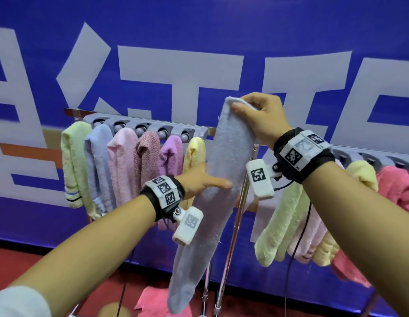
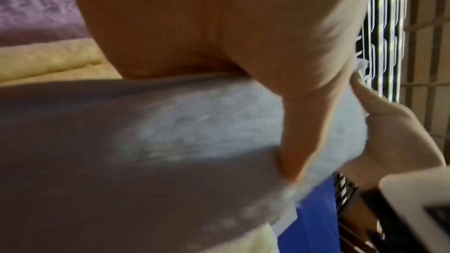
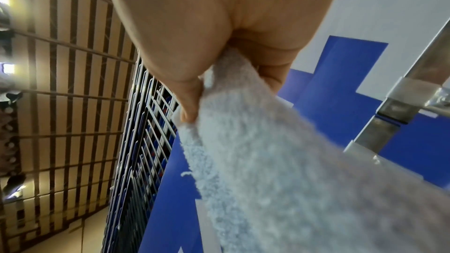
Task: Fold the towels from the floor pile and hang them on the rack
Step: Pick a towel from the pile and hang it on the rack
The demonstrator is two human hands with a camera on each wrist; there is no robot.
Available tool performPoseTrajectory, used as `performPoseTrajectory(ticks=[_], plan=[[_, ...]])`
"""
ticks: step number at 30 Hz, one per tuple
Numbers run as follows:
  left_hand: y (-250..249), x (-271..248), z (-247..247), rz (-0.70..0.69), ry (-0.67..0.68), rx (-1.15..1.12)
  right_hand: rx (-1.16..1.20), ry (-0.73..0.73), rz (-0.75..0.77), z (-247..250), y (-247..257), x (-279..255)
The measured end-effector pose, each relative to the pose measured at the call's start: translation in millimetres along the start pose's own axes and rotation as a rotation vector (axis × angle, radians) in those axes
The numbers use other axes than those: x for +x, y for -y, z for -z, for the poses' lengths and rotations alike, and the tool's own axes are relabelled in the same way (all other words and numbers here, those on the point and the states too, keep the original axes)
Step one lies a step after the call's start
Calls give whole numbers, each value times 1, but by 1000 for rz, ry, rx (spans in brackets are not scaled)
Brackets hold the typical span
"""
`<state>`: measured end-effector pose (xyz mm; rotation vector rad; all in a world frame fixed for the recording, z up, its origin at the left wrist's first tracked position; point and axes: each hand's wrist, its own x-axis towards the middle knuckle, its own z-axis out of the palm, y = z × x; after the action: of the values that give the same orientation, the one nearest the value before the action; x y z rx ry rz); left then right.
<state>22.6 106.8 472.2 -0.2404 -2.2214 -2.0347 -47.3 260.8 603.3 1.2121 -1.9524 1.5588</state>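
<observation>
Towel in hand: a pale grey-blue towel (image 1: pixel 212 179), folded into a long narrow strip, hangs in front of the rack's middle, between the two groups of towels already hung.
Long axis: it runs from 1 o'clock at the top down to 7 o'clock at the bottom in the head view — close to vertical, its lower end trailing toward the floor.
Rack: the rail (image 1: pixel 153 124) crosses behind the strip from 10 o'clock to 3 o'clock; the bare stretch of rail lies directly behind the towel's upper part, beside the yellow towel (image 1: pixel 194 152).
Right hand: the right hand (image 1: pixel 260 117) is the nearer one to the rail — fingers and thumb curled round the towel's top end, pinching it above rail height, wrist bent downward.
Left hand: the left hand (image 1: pixel 199 181) meets the strip at mid-length from 9 o'clock, thumb laid straight across the near face; whether its fingers curl round the back cannot be told from the head view, and the left wrist view is too blurred to settle it.
Floor pile: pink cloth (image 1: pixel 151 300) lies at 6 o'clock below.
Next move, as a judgement: the top end likely needs carrying over the rail toward 12 o'clock, the left hand steadying the hanging half.
</observation>
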Motion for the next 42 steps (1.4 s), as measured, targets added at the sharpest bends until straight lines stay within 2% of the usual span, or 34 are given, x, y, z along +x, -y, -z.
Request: performPoseTrajectory(ticks=[3, 6, 10, 11, 12, 13, 14, 15, 16, 18, 19, 21, 26, 29, 31, 33, 36, 39, 42], plan=[[17, -6, 1, 61, 52, 41, 18, -120, -78, 26, 0, 4], [17, -12, 21, 103, 44, 70, 22, -234, -200, 54, -16, -1], [8, -18, 40, 112, 20, 108, -92, -243, -427, 69, -49, -23], [3, -18, 39, 103, 19, 104, -216, -237, -447, 65, -56, -30], [-4, -17, 37, 90, 24, 99, -377, -241, -398, 58, -57, -38], [-11, -17, 31, 80, 37, 106, -501, -236, -272, 47, -55, -47], [-18, -15, 26, 70, 57, 108, -538, -189, -118, 33, -49, -57], [-24, -13, 18, 65, 80, 105, -490, -69, -19, 17, -42, -67], [-30, -10, 11, 63, 94, 106, -388, 97, -6, 0, -33, -77], [-37, -6, -5, 55, 117, 91, -99, 385, -144, -26, -16, -91], [-40, -6, -9, 44, 111, 87, 27, 433, -204, -33, -15, -93], [-44, -8, -13, 40, 107, 98, 88, 425, -255, -36, -18, -90], [-54, -17, 5, 45, 76, 133, 13, 535, -385, -36, -25, -84], [-54, -21, 14, 80, 93, 130, -29, 567, -408, -33, -26, -80], [-51, -25, 19, 129, 124, 123, 22, 590, -409, -27, -27, -77], [-48, -29, 23, 185, 151, 147, 114, 566, -427, -18, -24, -74], [-43, -29, 31, 211, 145, 117, 258, 329, -460, -4, -19, -69], [-52, -32, 38, 170, 100, 97, 372, 138, -481, 11, -21, -65], [-66, -31, 39, 118, 70, 92, 323, 100, -502, 20, -26, -68]])
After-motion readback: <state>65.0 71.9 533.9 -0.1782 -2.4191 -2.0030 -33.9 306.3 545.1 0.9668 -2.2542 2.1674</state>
